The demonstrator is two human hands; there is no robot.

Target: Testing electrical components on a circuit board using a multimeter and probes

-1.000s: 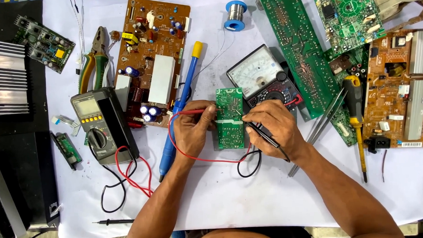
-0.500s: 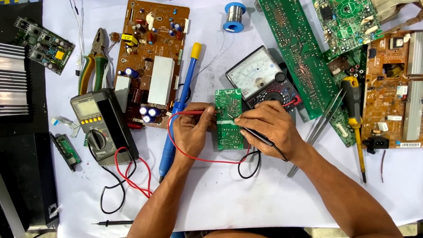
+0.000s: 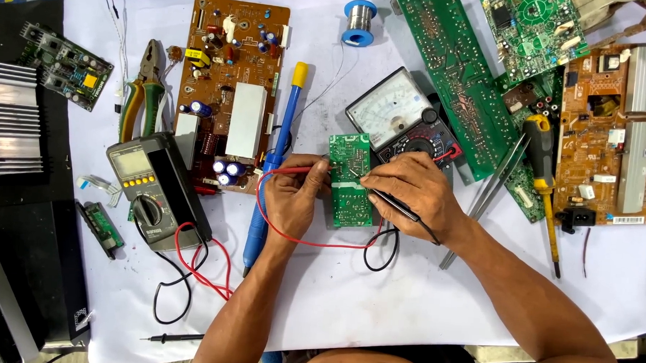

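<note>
Your left hand (image 3: 291, 198) lies palm down with its fingers curled in and thumb and forefinger pinched together, pointing right. Your right hand (image 3: 408, 195) sits just beside it, knuckles up, fingers bunched in a pen-like pinch aimed left, so the two sets of fingertips nearly meet. Both wrists are low and fairly straight. Your bare forearms come up from the bottom edge, the left rising steeply, the right slanting in from the lower right corner.
</note>
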